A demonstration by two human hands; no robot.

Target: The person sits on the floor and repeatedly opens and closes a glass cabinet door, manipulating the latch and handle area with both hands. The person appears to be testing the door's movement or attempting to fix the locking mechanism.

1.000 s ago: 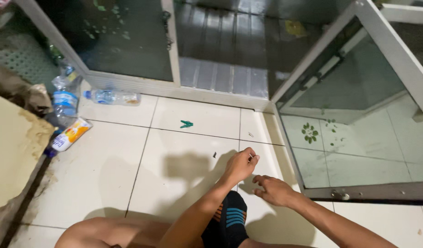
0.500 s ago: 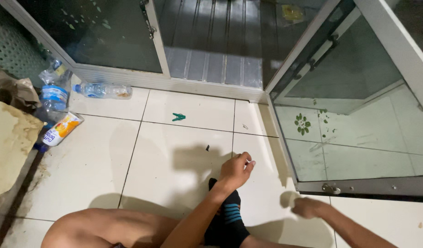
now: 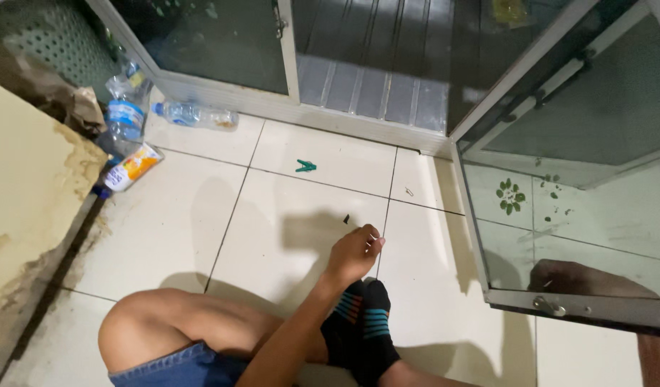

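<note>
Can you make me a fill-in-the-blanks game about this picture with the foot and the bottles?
1. The left hand rests above a foot in a black sock with ____ stripes.
2. The small clothespin on the floor tiles is ____.
3. The plastic water bottle by the door frame lies on its ____.
4. The open glass door has a green ____ sticker.

Missing words: blue; green; side; leaf

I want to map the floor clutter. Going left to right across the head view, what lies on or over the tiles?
Flattened carton → lying clear bottle → green clothes peg → left hand above the black striped socks → glass door.
</note>
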